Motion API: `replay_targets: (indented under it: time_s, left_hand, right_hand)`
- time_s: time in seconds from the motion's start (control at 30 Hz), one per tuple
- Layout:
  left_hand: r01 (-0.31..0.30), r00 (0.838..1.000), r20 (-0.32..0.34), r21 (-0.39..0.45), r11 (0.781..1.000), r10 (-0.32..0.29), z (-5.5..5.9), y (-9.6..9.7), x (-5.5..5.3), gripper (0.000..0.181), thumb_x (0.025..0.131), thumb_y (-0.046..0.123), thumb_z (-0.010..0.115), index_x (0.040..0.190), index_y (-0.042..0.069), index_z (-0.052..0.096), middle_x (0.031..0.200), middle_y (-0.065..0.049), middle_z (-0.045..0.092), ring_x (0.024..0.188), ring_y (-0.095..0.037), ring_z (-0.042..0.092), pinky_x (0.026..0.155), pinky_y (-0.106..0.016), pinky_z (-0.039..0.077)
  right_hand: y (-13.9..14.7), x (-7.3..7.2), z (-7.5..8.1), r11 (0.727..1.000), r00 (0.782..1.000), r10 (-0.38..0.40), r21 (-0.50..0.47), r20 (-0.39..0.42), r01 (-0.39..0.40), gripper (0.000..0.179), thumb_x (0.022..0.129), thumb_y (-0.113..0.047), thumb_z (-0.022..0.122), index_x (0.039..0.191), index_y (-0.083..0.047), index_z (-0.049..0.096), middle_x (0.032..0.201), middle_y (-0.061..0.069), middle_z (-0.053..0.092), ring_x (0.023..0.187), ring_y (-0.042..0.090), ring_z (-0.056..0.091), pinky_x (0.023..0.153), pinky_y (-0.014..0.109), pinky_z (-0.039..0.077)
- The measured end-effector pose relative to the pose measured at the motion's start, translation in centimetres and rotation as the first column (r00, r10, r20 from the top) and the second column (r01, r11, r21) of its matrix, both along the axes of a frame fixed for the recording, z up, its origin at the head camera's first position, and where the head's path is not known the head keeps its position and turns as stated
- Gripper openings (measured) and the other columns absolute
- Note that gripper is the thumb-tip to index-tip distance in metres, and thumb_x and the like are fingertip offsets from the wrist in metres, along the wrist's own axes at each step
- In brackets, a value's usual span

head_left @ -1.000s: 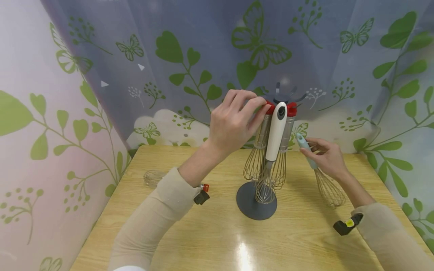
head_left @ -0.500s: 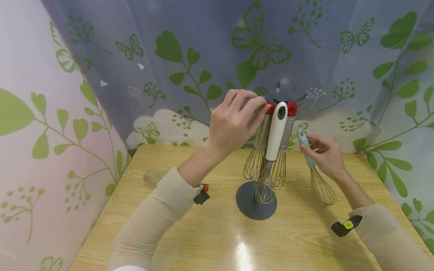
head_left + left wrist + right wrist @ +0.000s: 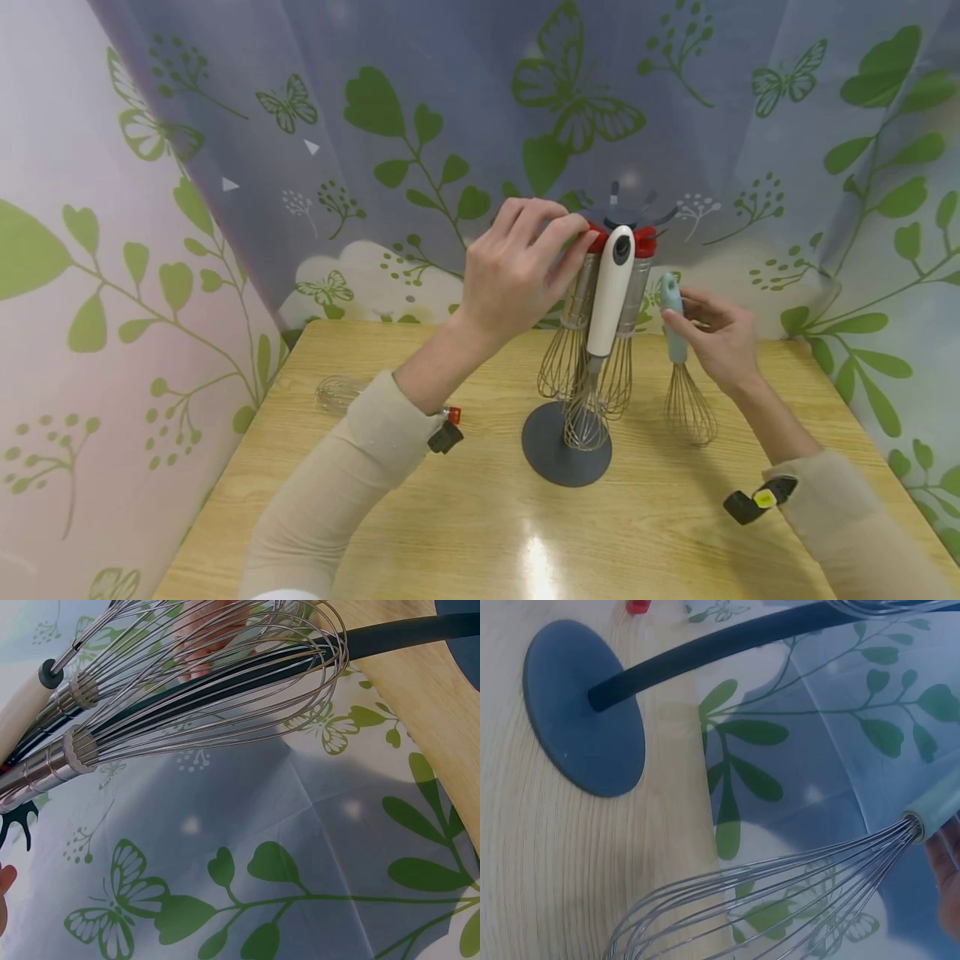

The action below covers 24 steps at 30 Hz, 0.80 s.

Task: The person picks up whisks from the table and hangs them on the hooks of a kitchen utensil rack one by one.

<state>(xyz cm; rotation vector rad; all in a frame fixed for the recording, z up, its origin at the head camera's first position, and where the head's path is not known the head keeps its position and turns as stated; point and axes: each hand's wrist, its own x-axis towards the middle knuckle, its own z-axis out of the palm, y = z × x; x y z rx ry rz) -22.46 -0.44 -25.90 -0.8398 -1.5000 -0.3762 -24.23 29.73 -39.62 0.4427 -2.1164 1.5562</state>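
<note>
A dark stand with a round base carries a white-handled whisk in front and two metal-handled whisks with red ends behind it. My left hand pinches the red end of the left metal whisk at the top of the stand. Right of the stand, my right hand holds a light blue-handled whisk by its handle, nearly upright, wires down and apart from the stand. The right wrist view shows its wires close up. In the left wrist view, the hanging whisks' wires overlap.
Another red-ended whisk lies on the wooden table at the left, partly hidden by my left forearm. The stand's dark hooks spread at its top. A patterned cloth hangs behind and at both sides.
The light blue-handled whisk has swung from tilted to nearly upright in my right hand, its wires moving left toward the stand. My left hand has stayed in place.
</note>
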Motion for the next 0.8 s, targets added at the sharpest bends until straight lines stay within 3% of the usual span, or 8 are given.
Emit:
replay_targets:
  time_s: [0.27,0.5,0.8]
  left_hand:
    - [0.002,1.000,0.003,0.001,1.000,-0.002,0.1,0.0,0.0,0.014,0.101,0.022,0.072,0.094,0.010,0.075,0.091,-0.005,0.073,0.087,-0.022,0.066,0.067,-0.026,0.060]
    - [-0.001,1.000,0.007,-0.002,1.000,0.001,0.2,-0.1,0.2,0.013,0.102,0.022,0.071,0.097,0.010,0.076,0.094,-0.004,0.074,0.089,-0.021,0.067,0.067,-0.025,0.060]
    - [0.001,1.000,0.010,0.002,1.000,-0.001,0.1,-0.1,0.1,0.013,0.101,0.022,0.072,0.097,0.010,0.075,0.093,-0.005,0.073,0.088,-0.021,0.066,0.065,-0.025,0.060]
  right_hand:
    - [-1.1,0.0,0.6,0.979,0.995,0.092,-0.182,-0.027,-0.095,0.031,0.094,0.010,0.069,0.122,-0.001,0.076,0.093,-0.015,0.080,0.081,-0.001,0.075,0.073,0.014,0.060]
    - [-2.0,0.4,1.4,0.956,0.992,0.121,-0.263,-0.038,-0.126,0.029,0.095,0.009,0.070,0.121,-0.002,0.077,0.094,-0.011,0.081,0.082,0.002,0.076,0.074,0.015,0.060]
    - [-3.0,1.2,2.5,0.900,0.971,0.233,-0.366,-0.055,-0.236,0.033,0.097,0.014,0.062,0.121,-0.003,0.077,0.098,-0.003,0.082,0.082,0.008,0.078,0.076,0.021,0.064]
